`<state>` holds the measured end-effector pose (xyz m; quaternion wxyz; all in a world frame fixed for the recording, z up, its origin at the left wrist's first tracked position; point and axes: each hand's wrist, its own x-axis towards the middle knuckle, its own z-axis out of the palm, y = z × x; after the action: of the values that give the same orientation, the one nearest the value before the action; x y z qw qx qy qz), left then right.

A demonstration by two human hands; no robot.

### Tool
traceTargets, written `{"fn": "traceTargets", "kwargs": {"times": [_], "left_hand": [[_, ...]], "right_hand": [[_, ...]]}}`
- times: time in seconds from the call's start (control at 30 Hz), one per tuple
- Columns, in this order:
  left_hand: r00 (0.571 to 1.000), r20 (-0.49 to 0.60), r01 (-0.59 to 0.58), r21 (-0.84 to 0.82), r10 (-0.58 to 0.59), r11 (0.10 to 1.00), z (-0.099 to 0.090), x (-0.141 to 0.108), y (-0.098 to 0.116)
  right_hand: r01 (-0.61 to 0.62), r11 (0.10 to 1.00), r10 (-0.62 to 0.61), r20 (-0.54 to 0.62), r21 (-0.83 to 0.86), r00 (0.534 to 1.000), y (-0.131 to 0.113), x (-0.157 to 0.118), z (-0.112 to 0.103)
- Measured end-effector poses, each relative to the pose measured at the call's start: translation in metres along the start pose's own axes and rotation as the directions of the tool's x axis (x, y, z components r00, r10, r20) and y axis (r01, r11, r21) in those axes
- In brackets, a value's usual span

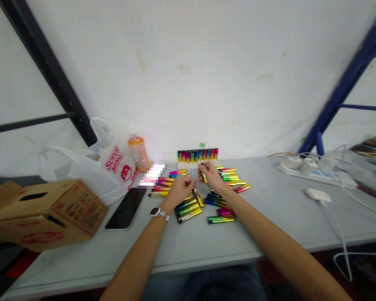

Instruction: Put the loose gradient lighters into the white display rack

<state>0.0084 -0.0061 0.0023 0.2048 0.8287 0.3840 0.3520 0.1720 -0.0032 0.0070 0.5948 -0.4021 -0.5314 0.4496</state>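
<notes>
Several rainbow-coloured metallic lighters (221,218) lie loose on the grey table (269,225). A row of the same lighters (197,155) stands upright in a white tray (199,164) by the wall. My right hand (213,177) holds a yellow-green lighter (203,175) upright just in front of the tray. My left hand (178,190), with a watch on its wrist, hovers over the pile to the left with its fingers curled close to a lighter; whether it grips one I cannot tell.
A black phone (126,208) lies left of the pile. A cardboard box (44,213), a white plastic bag (108,167) and an orange drink bottle (137,147) stand at the left. A power strip (307,169), a white charger (318,195) and cables lie at the right.
</notes>
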Motion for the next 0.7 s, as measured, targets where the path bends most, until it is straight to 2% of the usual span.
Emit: {"fn": "traceTargets", "kwargs": {"times": [0.07, 0.13, 0.23, 0.33, 0.47, 0.57, 0.7], "left_hand": [[1.0, 0.002, 0.015, 0.003, -0.015, 1.0, 0.001, 0.0, -0.002], [1.0, 0.006, 0.028, 0.006, -0.028, 1.0, 0.002, 0.0, -0.003], [1.0, 0.011, 0.029, -0.002, -0.029, 1.0, 0.004, 0.0, -0.007], [1.0, 0.006, 0.023, -0.012, -0.023, 1.0, 0.005, -0.001, -0.01], [1.0, 0.008, 0.023, 0.0, -0.023, 1.0, 0.006, -0.002, -0.011], [0.999, 0.012, 0.032, 0.013, -0.032, 0.999, 0.005, -0.003, -0.01], [0.998, 0.014, 0.054, 0.02, -0.054, 0.998, 0.004, -0.003, -0.01]], "right_hand": [[0.128, 0.974, -0.132, -0.009, -0.189, 0.991, -0.001, 0.01, -0.003], [0.22, 0.901, -0.239, -0.004, -0.373, 0.971, -0.004, 0.024, -0.004], [0.274, 0.782, -0.301, 0.046, -0.56, 0.953, -0.011, 0.05, 0.001], [0.351, 0.679, -0.331, 0.158, -0.645, 0.93, -0.015, 0.08, 0.01], [0.416, 0.58, -0.308, 0.284, -0.7, 0.908, -0.01, 0.115, 0.022], [0.414, 0.516, -0.28, 0.309, -0.75, 0.909, -0.001, 0.132, 0.028], [0.401, 0.494, -0.237, 0.324, -0.771, 0.916, 0.011, 0.144, 0.031]]}}
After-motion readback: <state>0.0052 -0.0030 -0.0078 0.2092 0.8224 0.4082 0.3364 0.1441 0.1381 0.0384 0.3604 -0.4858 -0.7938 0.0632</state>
